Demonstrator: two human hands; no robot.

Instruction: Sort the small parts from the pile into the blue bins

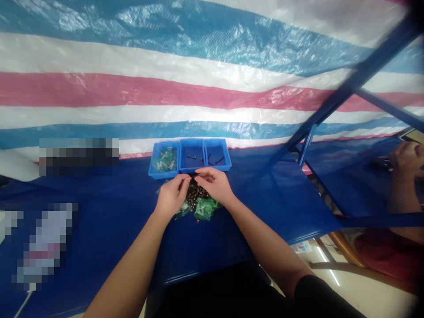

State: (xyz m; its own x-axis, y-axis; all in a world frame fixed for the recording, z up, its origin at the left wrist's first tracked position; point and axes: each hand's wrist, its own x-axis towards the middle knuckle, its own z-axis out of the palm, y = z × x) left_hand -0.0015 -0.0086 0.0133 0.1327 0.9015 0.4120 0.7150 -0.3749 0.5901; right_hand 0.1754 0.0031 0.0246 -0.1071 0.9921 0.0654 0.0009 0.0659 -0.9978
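Note:
My left hand (172, 192) and my right hand (214, 183) meet over a heap of small dark and brassy parts (195, 194) lying with green plastic bags (203, 208) on the blue table (109, 221). Both hands are pinched, fingertips almost touching, around something small and dark that I cannot make out. Just beyond them stand three blue bins side by side: the left bin (164, 162) holds pale green pieces, the middle bin (192, 157) and the right bin (217, 155) hold a few small dark parts.
A striped blue, white and red tarp (198, 79) hangs behind the table. A blue metal frame (347, 88) slants across the right. Another person (402, 198) sits at the right edge. Blurred items lie at the left.

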